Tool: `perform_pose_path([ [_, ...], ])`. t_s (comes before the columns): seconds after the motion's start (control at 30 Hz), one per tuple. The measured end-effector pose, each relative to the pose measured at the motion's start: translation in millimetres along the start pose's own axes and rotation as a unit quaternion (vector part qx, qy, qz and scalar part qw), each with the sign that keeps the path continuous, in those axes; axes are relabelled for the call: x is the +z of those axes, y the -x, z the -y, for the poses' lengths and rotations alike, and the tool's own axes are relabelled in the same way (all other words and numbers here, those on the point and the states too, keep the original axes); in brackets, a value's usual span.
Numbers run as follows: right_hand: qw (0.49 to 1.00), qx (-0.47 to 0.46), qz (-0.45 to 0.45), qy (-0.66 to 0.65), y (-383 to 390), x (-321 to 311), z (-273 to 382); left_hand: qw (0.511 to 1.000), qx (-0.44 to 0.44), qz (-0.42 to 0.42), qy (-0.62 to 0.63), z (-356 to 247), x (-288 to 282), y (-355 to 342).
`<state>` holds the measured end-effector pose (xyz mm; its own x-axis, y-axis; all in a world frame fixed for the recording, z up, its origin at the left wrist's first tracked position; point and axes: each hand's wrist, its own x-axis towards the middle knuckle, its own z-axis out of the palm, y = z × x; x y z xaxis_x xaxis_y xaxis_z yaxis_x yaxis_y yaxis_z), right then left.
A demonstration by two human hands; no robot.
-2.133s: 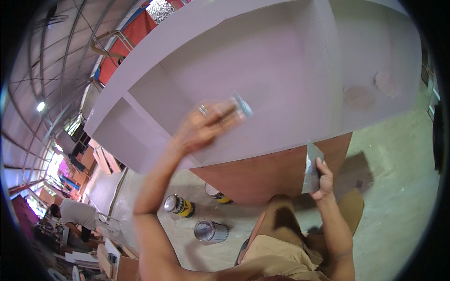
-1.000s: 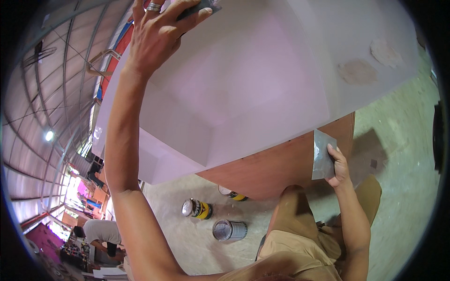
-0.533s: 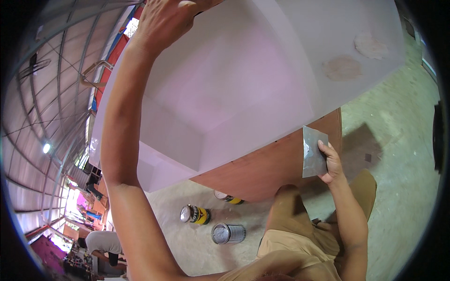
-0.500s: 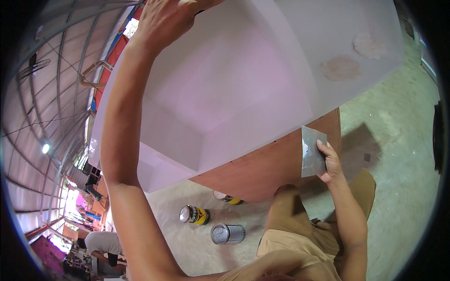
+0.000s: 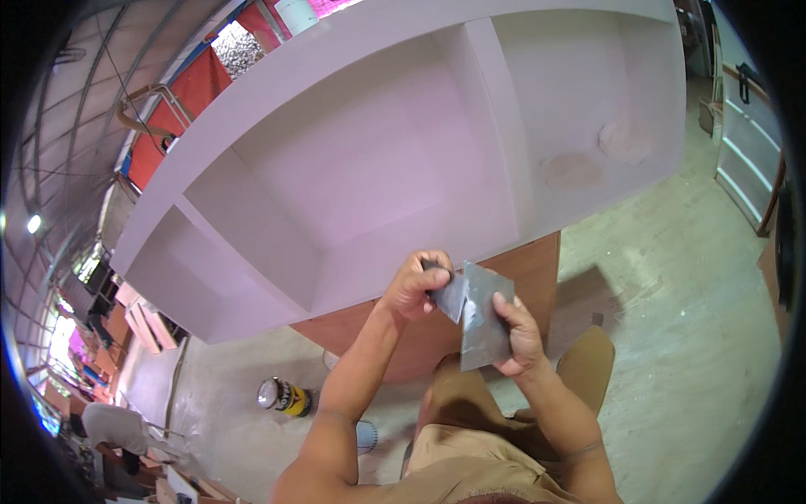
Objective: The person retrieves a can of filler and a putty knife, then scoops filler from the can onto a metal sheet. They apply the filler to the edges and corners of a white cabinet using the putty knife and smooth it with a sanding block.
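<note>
Over my lap, my left hand (image 5: 411,284) is closed on a putty knife (image 5: 453,299) with a dark grip and a flat grey blade. Its blade reaches the face of a thin, flat metal plate (image 5: 489,340), pinched between the thumb and fingers of my right hand (image 5: 524,338). A smear of whitish putty (image 5: 472,314) lies on the plate beside the blade. Just beyond both hands stands a large white curved shelf unit (image 5: 504,126) with open compartments. In its right compartment are two dried filler patches, one pinkish-brown (image 5: 574,170) and one paler (image 5: 625,143).
Under the shelf unit is a brown wooden panel (image 5: 403,340). On the concrete floor stand a yellow-and-black can (image 5: 290,398), a metal can (image 5: 367,437) partly behind my left arm, and another mostly hidden. A person (image 5: 117,424) sits far left; a framed panel (image 5: 747,160) leans far right.
My left hand has come down from the top of the shelf unit to the plate, bringing the putty knife to it. The view has shifted, showing more of the unit.
</note>
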<state>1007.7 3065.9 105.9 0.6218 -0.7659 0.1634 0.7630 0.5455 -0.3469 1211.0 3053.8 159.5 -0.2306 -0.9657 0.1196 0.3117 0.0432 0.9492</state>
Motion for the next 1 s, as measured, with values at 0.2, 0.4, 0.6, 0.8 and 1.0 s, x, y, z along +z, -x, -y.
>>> perform_pose_path([
  [0.2, 0.997, 0.027, -0.037, 0.059, 1, -13, -2, 0.975, -0.136, 0.031, -0.175, -12, -20, 1],
  [0.4, 0.952, -0.272, -0.034, 0.138, -9, -2, 27, 0.982, -0.024, -0.07, -0.174, -27, -8, 20],
  [0.6, 0.759, -0.526, -0.14, 0.358, -34, 4, 18, 0.963, 0.137, -0.204, 0.112, 37, 54, 1],
  [0.8, 0.661, -0.514, -0.063, 0.543, -24, 6, 14, 0.961, 0.163, -0.203, 0.093, 40, 76, -13],
  [1.0, 0.934, -0.239, -0.085, 0.251, 2, -22, 24, 0.837, 0.416, 0.012, -0.355, 30, 51, 18],
])
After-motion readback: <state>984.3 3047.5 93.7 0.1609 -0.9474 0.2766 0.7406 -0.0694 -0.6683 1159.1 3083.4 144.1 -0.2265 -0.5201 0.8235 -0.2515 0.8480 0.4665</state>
